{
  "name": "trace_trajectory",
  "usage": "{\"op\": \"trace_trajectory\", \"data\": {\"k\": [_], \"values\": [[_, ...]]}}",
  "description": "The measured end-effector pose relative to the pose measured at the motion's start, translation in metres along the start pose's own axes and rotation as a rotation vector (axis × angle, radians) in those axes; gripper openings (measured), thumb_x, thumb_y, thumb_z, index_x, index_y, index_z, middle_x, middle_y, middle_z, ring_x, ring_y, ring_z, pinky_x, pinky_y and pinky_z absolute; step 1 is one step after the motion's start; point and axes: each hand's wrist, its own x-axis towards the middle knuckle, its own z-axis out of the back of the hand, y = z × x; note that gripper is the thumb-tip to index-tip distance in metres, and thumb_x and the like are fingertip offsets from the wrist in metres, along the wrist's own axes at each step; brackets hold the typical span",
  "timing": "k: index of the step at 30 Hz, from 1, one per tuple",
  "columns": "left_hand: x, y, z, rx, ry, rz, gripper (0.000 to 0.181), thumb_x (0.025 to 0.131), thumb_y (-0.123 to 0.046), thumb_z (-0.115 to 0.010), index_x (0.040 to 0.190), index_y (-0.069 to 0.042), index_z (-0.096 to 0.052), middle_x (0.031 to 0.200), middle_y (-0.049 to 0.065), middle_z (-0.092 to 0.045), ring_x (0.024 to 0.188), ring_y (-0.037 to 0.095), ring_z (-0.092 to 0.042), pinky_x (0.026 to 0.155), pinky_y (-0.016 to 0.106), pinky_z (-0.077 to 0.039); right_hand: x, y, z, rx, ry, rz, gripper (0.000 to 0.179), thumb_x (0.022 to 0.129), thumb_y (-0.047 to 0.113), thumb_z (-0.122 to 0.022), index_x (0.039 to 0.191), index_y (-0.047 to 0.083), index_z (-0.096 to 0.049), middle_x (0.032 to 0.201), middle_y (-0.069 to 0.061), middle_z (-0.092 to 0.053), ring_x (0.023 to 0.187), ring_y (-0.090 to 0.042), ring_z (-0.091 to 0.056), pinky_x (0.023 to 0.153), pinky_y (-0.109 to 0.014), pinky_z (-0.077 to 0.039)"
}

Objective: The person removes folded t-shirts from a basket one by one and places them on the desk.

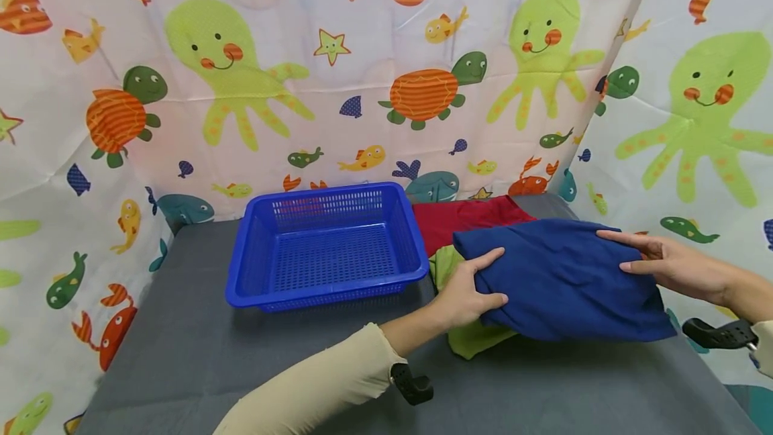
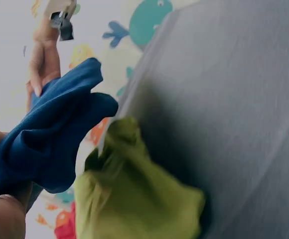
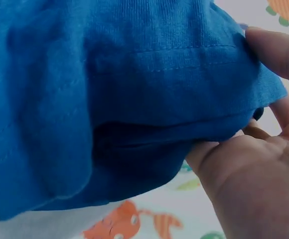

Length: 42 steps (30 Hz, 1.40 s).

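Observation:
A folded dark blue garment (image 1: 561, 280) is held up off the grey table between both hands. The left hand (image 1: 461, 295) pinches its left edge, thumb and fingers on either side of the cloth. At the far edge, the right hand (image 1: 682, 266) grips the upper right corner. Stitched hems and several fabric layers of the garment (image 3: 159, 64) show in the right wrist view, with the right thumb (image 3: 279, 52) over the cloth. Below and left of it lies a crumpled green cloth (image 1: 477, 340), partly hidden. A red cloth (image 1: 465, 217) lies behind.
A blue plastic basket (image 1: 332, 288) with mesh sides stands on the table (image 1: 199, 348), left of the cloths. A curtain (image 1: 368, 39) printed with sea animals rises behind the table and along its sides.

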Motion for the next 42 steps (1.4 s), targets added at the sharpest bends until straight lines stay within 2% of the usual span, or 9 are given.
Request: {"op": "trace_trajectory", "data": {"k": [6, 9, 12, 20, 27, 30, 33, 36, 42], "values": [[-0.001, 0.001, -0.03, 0.0, 0.027, 0.03, 0.076, 0.087, -0.007, -0.074, 0.155, -0.025, -0.044, 0.158, -0.001, -0.044, 0.144, 0.012, -0.041, 0.117, 0.031, -0.038, -0.015, -0.022, 0.005, -0.052, -0.014, -0.067, 0.065, 0.108, 0.022, -0.048, 0.164, 0.022, -0.015, 0.147, 0.023, -0.024, 0.111, 0.023, -0.045, 0.085, -0.016, -0.049], [-0.004, 0.001, -0.044, 0.032, 0.053, 0.019, 0.077, 0.087, -0.008, -0.075, 0.155, -0.026, -0.044, 0.158, -0.002, -0.044, 0.143, 0.009, -0.041, 0.116, 0.03, -0.039, -0.024, -0.033, 0.004, -0.094, -0.02, -0.102, 0.067, 0.107, 0.024, -0.049, 0.164, 0.025, -0.014, 0.161, -0.006, -0.022, 0.107, 0.025, -0.044, 0.083, -0.017, -0.05], [-0.006, -0.001, -0.056, 0.05, 0.09, 0.003, 0.077, 0.086, -0.008, -0.076, 0.155, -0.025, -0.043, 0.158, -0.002, -0.043, 0.142, 0.008, -0.042, 0.115, 0.027, -0.039, -0.032, -0.041, 0.005, -0.133, -0.021, -0.126, 0.067, 0.108, 0.025, -0.048, 0.164, 0.028, -0.011, 0.159, -0.04, -0.001, 0.103, 0.024, -0.043, 0.081, -0.019, -0.05], [-0.01, 0.01, -0.078, 0.009, 0.177, 0.014, 0.075, 0.091, -0.006, -0.071, 0.157, -0.018, -0.038, 0.16, -0.002, -0.039, 0.142, 0.003, -0.041, 0.112, 0.018, -0.039, -0.044, -0.053, 0.007, -0.151, -0.024, -0.184, 0.066, 0.107, 0.026, -0.05, 0.163, 0.03, -0.016, 0.156, -0.044, 0.0, 0.116, -0.006, -0.057, 0.086, -0.036, -0.053], [-0.016, 0.038, -0.092, -0.031, 0.289, 0.102, 0.07, 0.097, -0.011, -0.067, 0.158, -0.018, -0.035, 0.159, -0.005, -0.04, 0.137, -0.001, -0.044, 0.105, 0.014, -0.042, -0.044, -0.075, -0.004, -0.134, -0.011, -0.184, 0.061, 0.106, 0.025, -0.052, 0.162, 0.023, -0.026, 0.156, -0.042, -0.021, 0.114, -0.004, -0.06, 0.086, -0.032, -0.055], [-0.02, 0.051, -0.096, -0.05, 0.289, 0.158, 0.068, 0.096, -0.011, -0.068, 0.157, -0.017, -0.039, 0.155, -0.004, -0.046, 0.133, -0.001, -0.049, 0.102, 0.014, -0.045, -0.041, -0.085, -0.01, -0.174, -0.021, -0.178, 0.06, 0.106, 0.025, -0.053, 0.16, 0.013, -0.031, 0.154, -0.044, -0.021, 0.114, -0.001, -0.055, 0.089, -0.039, -0.054], [-0.021, 0.057, -0.098, -0.101, 0.269, 0.217, 0.069, 0.093, -0.008, -0.071, 0.155, -0.017, -0.042, 0.152, -0.004, -0.051, 0.122, -0.002, -0.058, 0.092, 0.013, -0.049, -0.04, -0.094, -0.015, -0.227, -0.046, -0.171, 0.063, 0.104, 0.026, -0.055, 0.158, 0.004, -0.031, 0.152, -0.05, -0.014, 0.119, -0.014, -0.057, 0.09, -0.045, -0.054], [-0.021, 0.057, -0.098, -0.125, 0.239, 0.277, 0.071, 0.09, -0.004, -0.074, 0.152, -0.022, -0.047, 0.149, -0.005, -0.054, 0.113, -0.003, -0.061, 0.085, 0.014, -0.05, -0.039, -0.1, -0.016, -0.228, -0.041, -0.175, 0.066, 0.104, 0.026, -0.055, 0.158, -0.001, -0.026, 0.151, -0.051, -0.013, 0.127, -0.052, -0.048, 0.09, -0.052, -0.053], [-0.02, 0.056, -0.099, -0.163, 0.202, 0.395, 0.072, 0.084, 0.004, -0.077, 0.143, -0.031, -0.057, 0.147, -0.003, -0.055, 0.129, 0.011, -0.058, 0.102, 0.026, -0.05, -0.035, -0.107, -0.017, -0.168, 0.031, -0.208, 0.069, 0.105, 0.025, -0.054, 0.16, 0.001, -0.02, 0.153, -0.05, -0.004, 0.133, -0.063, -0.031, 0.095, -0.057, -0.049]]}}
